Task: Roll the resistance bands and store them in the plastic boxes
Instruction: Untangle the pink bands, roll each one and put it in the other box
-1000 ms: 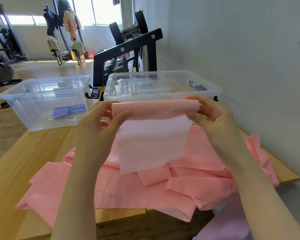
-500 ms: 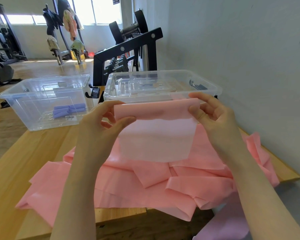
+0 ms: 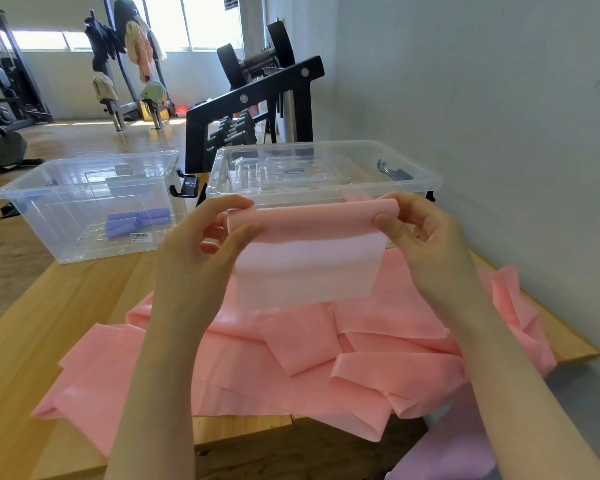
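A gym — dumbbell rack (image 3: 253, 109), weight machines (image 3: 4, 81) behind.

We cannot see the fingertips of the left hand (image 3: 201, 244) or the right hand (image 3: 420, 233) behind the pink band (image 3: 309, 251). The print on the small label (image 3: 139, 237) is too tiny for us. A purple sheet (image 3: 447, 459) is cut off at the bottom edge.

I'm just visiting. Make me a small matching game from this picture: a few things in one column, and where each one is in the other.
Things:
1. pink band
2. purple bands
3. left box
4. dumbbell rack

Places:
A. inside the left box
B. behind the boxes
C. on the table's far left corner
D. held up between both hands

Pairs: 1-D, 2-A, 3-C, 4-B
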